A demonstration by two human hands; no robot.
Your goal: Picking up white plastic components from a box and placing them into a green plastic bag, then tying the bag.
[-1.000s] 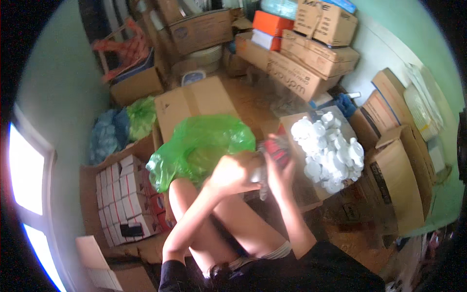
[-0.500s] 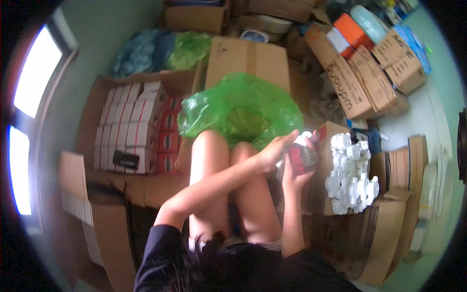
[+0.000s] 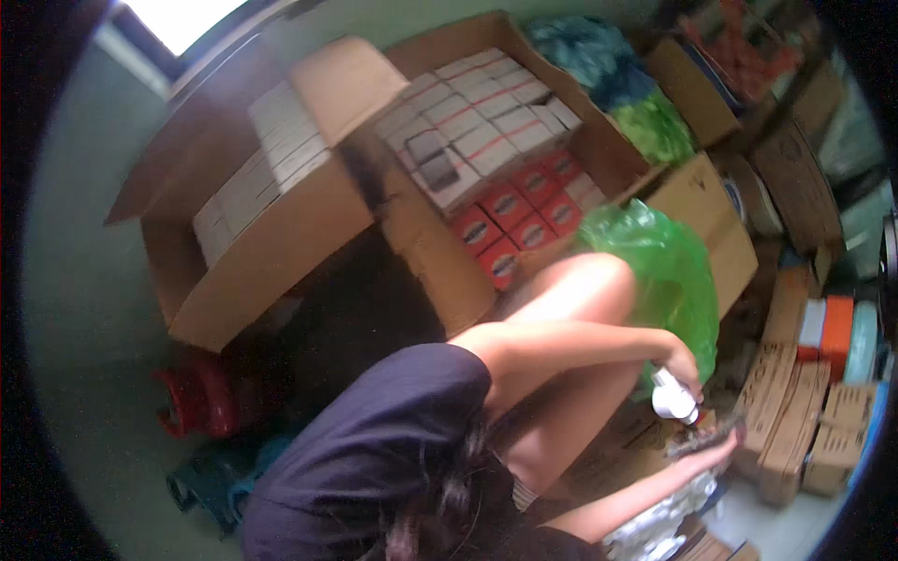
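My left hand (image 3: 681, 363) grips a white plastic piece (image 3: 673, 397), shaped like a cap with a short spout. Just below and to the right, my right hand (image 3: 718, 443) holds a dark grey crumpled item (image 3: 694, 445), perhaps cloth, blurred by motion. A green plastic bag (image 3: 675, 279) lies beside my bent legs, behind my left hand. Partly hidden by my right arm, a heap of similar white plastic pieces (image 3: 655, 531) shows at the lower edge.
An open carton (image 3: 608, 148) holds white boxes (image 3: 486, 136) and red boxes (image 3: 510, 210). Another carton (image 3: 257, 257) stands at left, near a red gas cylinder (image 3: 210, 397). Stacked cartons (image 3: 790, 421) line the right side; blue bags (image 3: 575, 56) lie at the back.
The view has swung toward the window side, putting my hands at lower right. My hands have moved slightly apart, the white piece showing separately from the grey item in my right hand.
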